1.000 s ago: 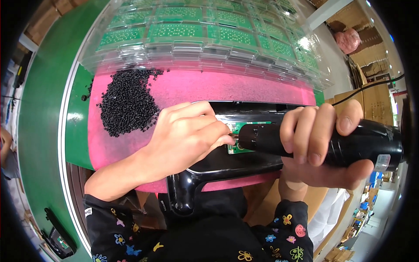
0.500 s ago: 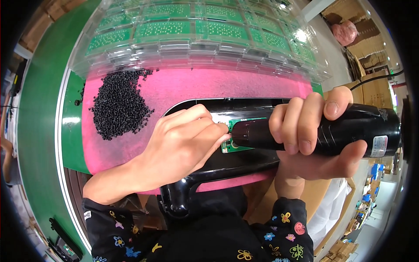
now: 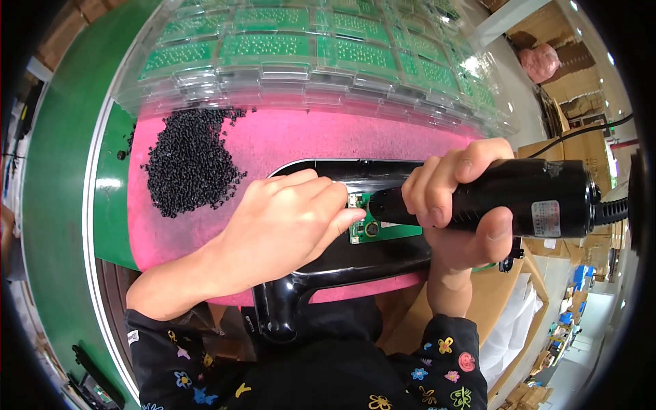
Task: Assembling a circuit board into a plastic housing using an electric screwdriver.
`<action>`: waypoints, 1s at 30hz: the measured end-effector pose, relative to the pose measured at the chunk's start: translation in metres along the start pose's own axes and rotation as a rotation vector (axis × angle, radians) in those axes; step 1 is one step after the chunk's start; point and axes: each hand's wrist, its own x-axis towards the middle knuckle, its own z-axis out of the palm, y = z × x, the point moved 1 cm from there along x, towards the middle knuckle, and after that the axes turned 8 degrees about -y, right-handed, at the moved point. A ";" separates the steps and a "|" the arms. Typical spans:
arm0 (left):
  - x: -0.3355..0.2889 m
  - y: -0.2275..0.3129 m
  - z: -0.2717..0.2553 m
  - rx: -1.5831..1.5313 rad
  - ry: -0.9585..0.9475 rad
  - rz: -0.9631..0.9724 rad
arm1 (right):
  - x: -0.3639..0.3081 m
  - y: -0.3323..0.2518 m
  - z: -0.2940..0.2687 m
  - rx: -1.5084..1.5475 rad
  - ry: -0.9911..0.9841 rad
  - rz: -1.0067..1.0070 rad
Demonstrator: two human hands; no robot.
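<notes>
My right hand [image 3: 461, 205] is wrapped round a black electric screwdriver [image 3: 547, 191], whose narrow nose points left over a green circuit board [image 3: 396, 234]. The board lies inside a long black plastic housing [image 3: 369, 268] with a handle-like stub at its near left. Just left of the screwdriver's nose, my left hand [image 3: 287, 215] has its fingers curled and the thumb by the board's left end. What those fingers hold, if anything, is hidden. A heap of tiny black screws [image 3: 188, 164] lies to the left of the housing.
A pink mat [image 3: 307, 133] lies under the housing and screws, on a green table [image 3: 58, 205]. Stacked clear trays [image 3: 266, 68] of circuit boards stand at the far side. A cable [image 3: 581, 132] runs at right, near cardboard boxes. Another black part [image 3: 96, 379] lies at lower left.
The screwdriver and my right hand have shifted left, and the tool's nose sits slightly further from my left fingers. More of the circuit board's left end shows.
</notes>
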 end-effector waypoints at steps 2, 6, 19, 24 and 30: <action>0.000 -0.001 0.003 -0.005 0.015 0.010 | 0.001 0.002 0.000 0.026 -0.032 0.004; 0.000 -0.002 0.003 -0.026 0.009 0.021 | 0.008 0.010 -0.004 0.072 -0.188 0.022; -0.003 -0.008 0.004 -0.031 -0.107 0.059 | -0.002 0.012 -0.013 0.169 -0.063 -0.112; -0.006 -0.009 0.005 -0.028 -0.078 0.069 | -0.001 -0.004 -0.012 0.507 -0.095 -0.251; -0.001 -0.008 0.004 -0.147 -0.017 0.179 | -0.006 -0.010 -0.012 0.476 -0.119 -0.280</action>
